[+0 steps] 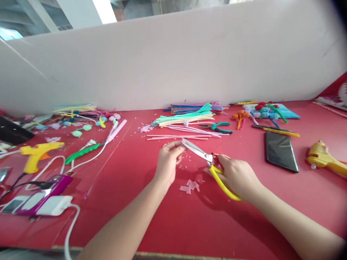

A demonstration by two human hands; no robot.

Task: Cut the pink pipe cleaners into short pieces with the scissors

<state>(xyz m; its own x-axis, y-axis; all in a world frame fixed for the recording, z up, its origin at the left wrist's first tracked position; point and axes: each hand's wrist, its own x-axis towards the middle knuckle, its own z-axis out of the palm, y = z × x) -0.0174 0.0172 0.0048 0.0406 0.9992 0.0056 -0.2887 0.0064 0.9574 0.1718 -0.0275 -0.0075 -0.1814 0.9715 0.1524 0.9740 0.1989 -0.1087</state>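
My right hand point(238, 177) is closed round the handles of yellow-handled scissors point(199, 151), whose blades point up and left. The blade tips meet the fingertips of my left hand point(168, 160), which are pinched together; whatever they hold is too small to make out. Below the hands lies a small pile of pale pink cut pieces point(189, 186), with tiny scraps scattered above it. Pink pipe cleaners point(179, 137) lie just beyond my left hand, and behind them is a bundle of mint green ones point(187, 115).
Green-handled pliers point(217, 126) lie behind the scissors. At the right are a black phone point(281, 151) and a yellow glue gun point(325, 159). On the left stand out another yellow glue gun point(36, 155), a green-handled tool point(82, 153) and a power strip point(45, 198) with cables. A white partition point(162, 61) rises behind.
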